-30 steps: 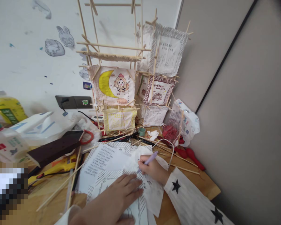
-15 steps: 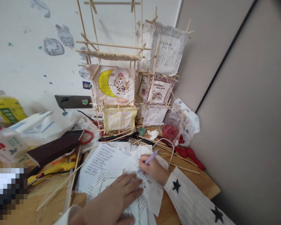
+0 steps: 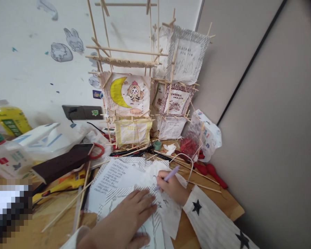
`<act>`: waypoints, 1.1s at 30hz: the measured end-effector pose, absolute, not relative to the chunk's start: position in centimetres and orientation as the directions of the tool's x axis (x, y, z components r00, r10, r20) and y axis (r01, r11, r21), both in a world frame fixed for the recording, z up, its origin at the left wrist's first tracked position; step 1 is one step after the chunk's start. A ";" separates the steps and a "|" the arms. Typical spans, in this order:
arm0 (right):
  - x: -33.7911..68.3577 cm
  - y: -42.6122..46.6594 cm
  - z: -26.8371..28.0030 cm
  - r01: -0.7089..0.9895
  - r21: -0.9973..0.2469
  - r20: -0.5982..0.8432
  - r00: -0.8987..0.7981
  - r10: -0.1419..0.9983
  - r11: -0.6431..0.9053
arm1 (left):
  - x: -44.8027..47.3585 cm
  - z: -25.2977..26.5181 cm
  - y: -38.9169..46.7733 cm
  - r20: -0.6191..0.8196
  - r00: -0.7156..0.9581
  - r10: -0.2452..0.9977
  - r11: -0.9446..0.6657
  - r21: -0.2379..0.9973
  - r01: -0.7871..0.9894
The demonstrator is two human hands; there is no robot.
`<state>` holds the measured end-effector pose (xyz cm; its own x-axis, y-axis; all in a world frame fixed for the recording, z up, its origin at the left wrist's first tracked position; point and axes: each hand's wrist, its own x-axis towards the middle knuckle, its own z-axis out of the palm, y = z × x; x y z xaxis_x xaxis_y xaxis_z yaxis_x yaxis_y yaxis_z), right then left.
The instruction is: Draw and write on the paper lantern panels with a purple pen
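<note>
My right hand (image 3: 168,185) is closed around a light purple pen (image 3: 172,173), its tip low against the drawing near the upper right corner. That drawing sheet (image 3: 119,207) has hatched borders and line work. My left hand (image 3: 134,214) lies flat on it with fingers stretched out, covering much of its middle. Beneath and beside it is thin white tissue-like paper (image 3: 169,221) with dark marks, partly under my right hand. A sheet of handwritten lines (image 3: 111,176) lies behind and to the left.
Stick frames with decorated paper panels (image 3: 131,95) stand at the back. At left are a dark box (image 3: 63,164), a yellow glue gun (image 3: 62,185), red-handled scissors (image 3: 100,152) and bottles (image 3: 5,155). Loose sticks (image 3: 67,205) and red balloons (image 3: 209,171) lie around the wooden table (image 3: 230,205).
My right hand and the pen have shifted slightly right along the drawing's edge. The left hand stays flat on the sheet. The whole view has moved a little.
</note>
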<state>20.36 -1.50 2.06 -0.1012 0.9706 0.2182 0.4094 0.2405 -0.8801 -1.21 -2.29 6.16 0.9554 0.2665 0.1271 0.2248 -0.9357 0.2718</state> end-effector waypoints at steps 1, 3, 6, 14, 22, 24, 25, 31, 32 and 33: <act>20.3 -1.5 2.0 0.405 -0.880 0.219 -0.118 0.968 0.249 | -1.2 6.2 -2.3 0.131 0.956 0.262 -0.938 0.269 0.220; 20.3 -1.4 1.9 0.396 -0.881 0.213 -0.151 0.965 0.257 | -1.3 6.3 -2.3 0.115 0.962 0.249 -0.941 0.266 0.211; 20.2 -1.3 2.0 0.410 -0.876 0.198 -0.175 0.965 0.254 | -1.3 6.5 -2.3 0.079 0.967 0.241 -0.942 0.260 0.214; 20.4 -1.1 1.8 0.447 -0.853 0.197 -0.197 0.960 0.267 | -1.2 6.7 -2.3 0.050 0.968 0.244 -0.940 0.256 0.224; 20.4 -1.1 1.6 0.431 -0.870 0.173 -0.187 0.967 0.239 | -1.2 6.4 -2.3 0.037 0.964 0.264 -0.934 0.260 0.246; 20.4 -1.1 1.7 0.425 -0.876 0.158 -0.194 0.968 0.228 | -1.2 6.5 -2.3 0.019 0.963 0.269 -0.933 0.254 0.255; 20.4 -1.1 1.7 0.421 -0.881 0.147 -0.193 0.970 0.217 | -1.2 6.5 -2.3 0.011 0.963 0.270 -0.933 0.249 0.259; 20.4 -1.2 2.0 0.423 -0.879 0.155 -0.178 0.972 0.218 | -1.1 6.6 -2.4 0.101 0.961 0.259 -0.938 0.262 0.225; 20.4 -1.3 2.1 0.428 -0.874 0.162 -0.185 0.969 0.228 | -1.1 6.5 -2.4 0.112 0.960 0.257 -0.939 0.265 0.221; 20.4 -1.3 2.2 0.432 -0.870 0.168 -0.191 0.967 0.236 | -1.2 6.5 -2.4 0.115 0.960 0.256 -0.939 0.266 0.219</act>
